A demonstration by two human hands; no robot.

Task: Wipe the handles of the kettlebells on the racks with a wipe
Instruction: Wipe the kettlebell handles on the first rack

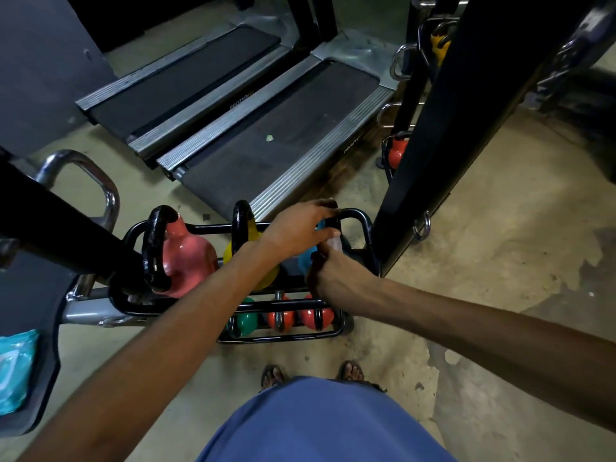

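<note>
Down by the floor, the only writing I can make out is on the two treadmills (266, 135): pale lettering on their side rails, something like "PROTONE", though it is too blurred to read for sure.

From the head camera, a low black rack (361, 221) stands on the concrete floor (500, 261) with three kettlebells in its upper row. The pink kettlebell (190, 255) and the yellow kettlebell (263, 271) stand upright, their black handles arching upward. The blue kettlebell (306, 258) at the right end is mostly hidden by the hands, so I cannot tell its lean; its black handle (331, 221) rises up and away from the person.

The left hand (300, 228) is curled over the top of that handle, gripping it. The right hand (333, 275) sits just below and beside it, fingers pinched shut on a small white wipe (334, 243) pressed against the handle's near side.

On the lower row are a green kettlebell (248, 321) and two small red kettlebells (311, 316). A turquoise wipes packet (16, 368) lies on a grey surface at the far left; its label is unreadable.
</note>
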